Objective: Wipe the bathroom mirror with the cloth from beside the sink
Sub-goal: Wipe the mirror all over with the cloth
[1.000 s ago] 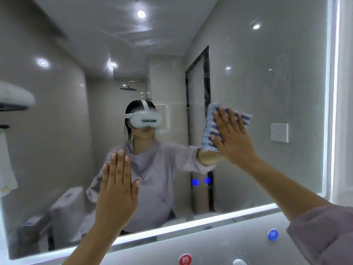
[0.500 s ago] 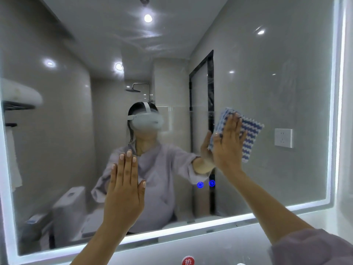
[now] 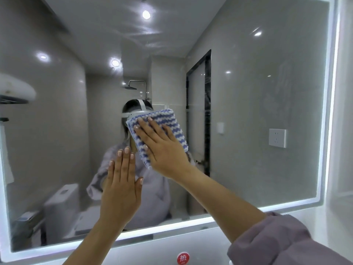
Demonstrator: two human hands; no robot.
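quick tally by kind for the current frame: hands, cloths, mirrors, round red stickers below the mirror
Hands: 2, the bare left hand flat against the glass and the right hand pressing the cloth
Cloths: 1, the blue-and-white striped cloth
Mirrors: 1, the large LED-edged wall mirror
Round red stickers: 1, the red round sticker with a white character
Total: 5

Head view, seemingly close to mirror [image 3: 248, 111]

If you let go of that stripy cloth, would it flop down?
Probably. The cloth looks soft and fluffy, folded flat under the right hand, so likely floppy and light. Its nubby weave should drag on the mirror rather than slip.
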